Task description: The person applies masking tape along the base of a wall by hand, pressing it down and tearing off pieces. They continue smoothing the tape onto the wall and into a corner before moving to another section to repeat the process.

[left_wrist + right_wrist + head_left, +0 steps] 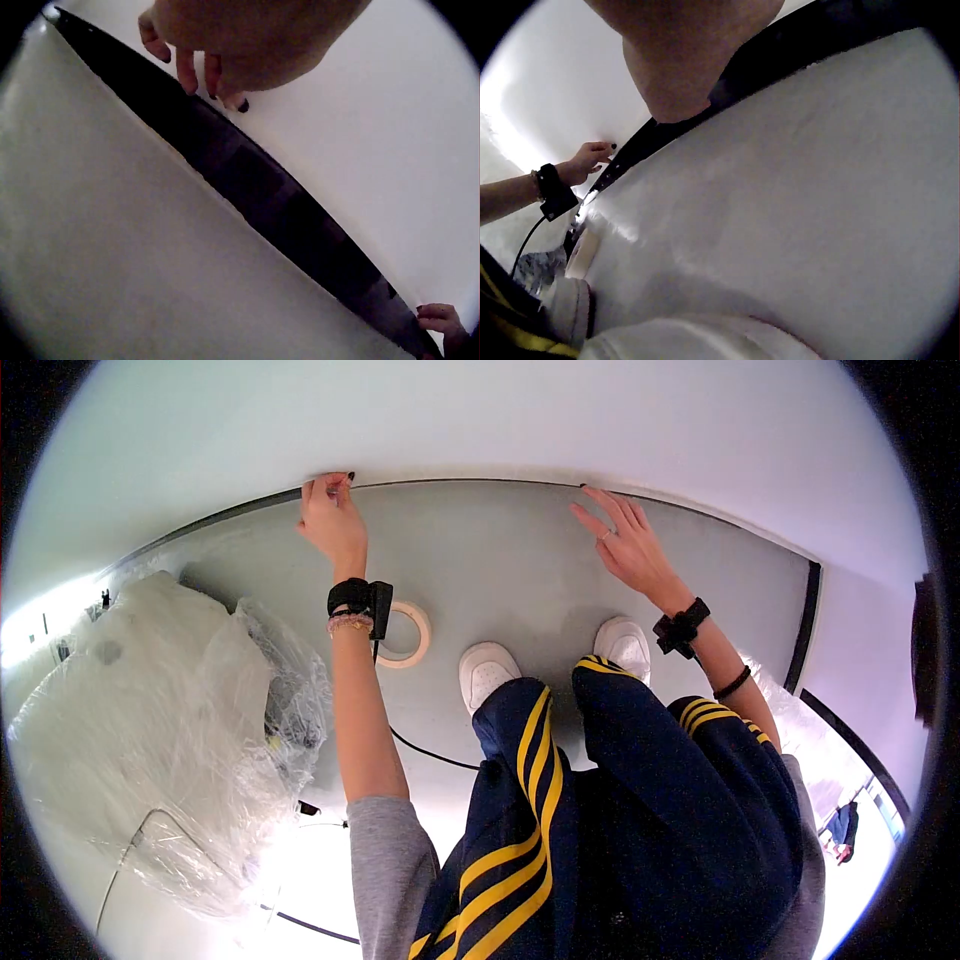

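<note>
Head view, black strip: a long black strip (240, 512) runs along the foot of a white wall (500, 420), on the far side, apparently there to cover the join with the grey floor (470, 550).
Head view, left hand: the left hand (335, 525) has bent fingers at the strip's top edge; whether they pinch it or only touch it, I cannot tell.
Head view, right hand: the right hand (628, 545), well to the right, is loosely spread, fingertips at the same edge, gripping nothing visible; the wide spacing probably lets the two hands tend separate spots.
Head view, white shoes: both white shoes (489, 675) stand near, between the arms, likely for balance while bending low.
Head view, tape roll: a pale tape roll (424, 635) lies flat beside the left wrist, perhaps for easy reach.
Head view, plastic sheeting: clear plastic sheeting (170, 690) is bundled on the left, away from the hands.
Left wrist view, fingers: the left fingers hang down, apart, to the strip's upper edge.
Right wrist view, heel of hand: it hides the right fingertips.
</note>
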Demonstrator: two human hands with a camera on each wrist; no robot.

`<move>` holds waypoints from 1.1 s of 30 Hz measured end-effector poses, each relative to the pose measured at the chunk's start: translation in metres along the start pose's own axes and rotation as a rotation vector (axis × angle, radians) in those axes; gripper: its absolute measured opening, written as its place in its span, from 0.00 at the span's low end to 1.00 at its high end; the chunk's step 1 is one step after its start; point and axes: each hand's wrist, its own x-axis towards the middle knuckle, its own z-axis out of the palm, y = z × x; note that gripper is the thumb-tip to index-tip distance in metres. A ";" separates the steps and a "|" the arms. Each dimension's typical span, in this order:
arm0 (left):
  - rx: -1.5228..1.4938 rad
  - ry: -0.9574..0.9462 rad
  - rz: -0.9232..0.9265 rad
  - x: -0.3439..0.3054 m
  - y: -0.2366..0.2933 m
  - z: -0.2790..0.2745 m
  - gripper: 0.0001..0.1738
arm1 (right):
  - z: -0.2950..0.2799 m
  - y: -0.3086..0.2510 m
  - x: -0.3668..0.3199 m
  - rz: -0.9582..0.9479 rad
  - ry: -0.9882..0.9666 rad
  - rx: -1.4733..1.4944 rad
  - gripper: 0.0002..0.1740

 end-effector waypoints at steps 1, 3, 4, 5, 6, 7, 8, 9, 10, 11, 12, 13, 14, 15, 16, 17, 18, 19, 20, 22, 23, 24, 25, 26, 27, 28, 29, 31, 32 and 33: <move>0.032 -0.012 -0.004 0.000 0.000 0.000 0.03 | 0.000 0.000 0.000 0.002 -0.001 -0.007 0.39; 0.065 -0.024 -0.009 0.001 0.000 0.001 0.04 | 0.001 0.000 0.000 0.003 -0.003 -0.014 0.39; 0.082 -0.008 0.005 0.001 0.000 0.001 0.04 | 0.002 0.000 0.001 0.000 0.008 -0.016 0.39; 0.100 0.008 0.018 0.001 0.000 0.002 0.04 | 0.003 -0.001 0.002 -0.004 0.019 -0.018 0.39; 0.101 0.007 0.016 0.001 -0.001 0.001 0.04 | 0.003 -0.002 0.002 -0.005 0.017 -0.017 0.39; 0.091 -0.005 0.004 0.001 -0.001 0.001 0.04 | 0.003 -0.002 0.003 -0.008 0.014 -0.033 0.38; 0.081 -0.017 -0.008 0.002 0.000 0.001 0.04 | 0.003 -0.002 0.003 -0.010 0.011 -0.051 0.38; 0.081 -0.018 -0.010 0.003 -0.006 0.005 0.04 | 0.000 -0.003 0.006 -0.010 0.010 -0.051 0.38; 0.049 -0.035 -0.018 0.006 -0.011 0.008 0.05 | -0.006 -0.005 0.010 -0.030 -0.002 -0.049 0.38; 0.014 -0.052 -0.028 0.007 -0.016 0.013 0.05 | -0.009 -0.006 0.012 -0.049 -0.016 -0.052 0.38; 0.003 -0.054 -0.029 0.007 -0.018 0.013 0.05 | -0.009 -0.004 0.012 -0.046 -0.020 -0.061 0.38; 0.022 -0.035 0.007 0.008 -0.021 0.012 0.05 | -0.007 -0.001 0.015 -0.084 -0.008 -0.059 0.38; 0.042 -0.019 0.044 0.007 -0.022 0.012 0.05 | -0.006 0.002 0.016 -0.119 0.004 -0.056 0.38; 0.037 -0.022 0.044 0.006 -0.022 0.012 0.05 | -0.007 0.004 0.016 -0.116 0.001 -0.059 0.38; 0.048 -0.018 0.056 0.006 -0.021 0.010 0.05 | -0.007 0.005 0.018 -0.122 0.006 -0.088 0.37; 0.060 -0.014 0.068 0.007 -0.022 0.009 0.05 | -0.006 0.007 0.019 -0.129 0.012 -0.116 0.37; 0.062 -0.014 0.068 0.007 -0.020 0.007 0.05 | -0.006 0.008 0.020 -0.130 0.011 -0.113 0.37; 0.087 -0.025 0.052 0.006 -0.017 0.005 0.05 | -0.006 0.011 0.020 -0.143 -0.008 -0.125 0.36; 0.110 -0.037 0.038 0.006 -0.015 0.003 0.06 | -0.005 0.012 0.020 -0.155 -0.028 -0.137 0.36; 0.103 -0.053 0.023 0.007 -0.016 0.003 0.06 | -0.004 0.014 0.023 -0.176 -0.051 -0.144 0.37; 0.094 -0.068 0.007 0.008 -0.017 0.004 0.06 | -0.004 0.016 0.026 -0.197 -0.075 -0.152 0.37; 0.091 -0.069 0.006 0.010 -0.020 0.006 0.06 | -0.006 0.015 0.031 -0.197 -0.077 -0.155 0.37; 0.050 -0.089 -0.002 0.012 -0.025 0.008 0.06 | -0.009 0.011 0.040 -0.227 -0.099 -0.128 0.36; 0.010 -0.110 -0.008 0.014 -0.030 0.010 0.06 | -0.010 0.006 0.048 -0.254 -0.121 -0.101 0.35; 0.006 -0.109 -0.004 0.014 -0.031 0.011 0.06 | -0.004 0.002 0.056 -0.249 -0.119 -0.105 0.35; -0.001 -0.113 0.001 0.014 -0.030 0.011 0.06 | 0.007 -0.002 0.063 -0.270 -0.087 -0.055 0.34; -0.009 -0.116 0.006 0.014 -0.030 0.011 0.06 | 0.017 -0.007 0.072 -0.290 -0.054 -0.008 0.34; -0.038 -0.115 0.010 0.013 -0.035 0.014 0.05 | 0.031 -0.026 0.095 -0.314 0.006 -0.015 0.31; -0.057 -0.113 0.006 0.013 -0.037 0.016 0.05 | 0.037 -0.038 0.108 -0.323 0.034 0.062 0.32; -0.061 -0.115 0.010 0.015 -0.036 0.015 0.05 | 0.043 -0.048 0.120 -0.334 0.062 0.141 0.33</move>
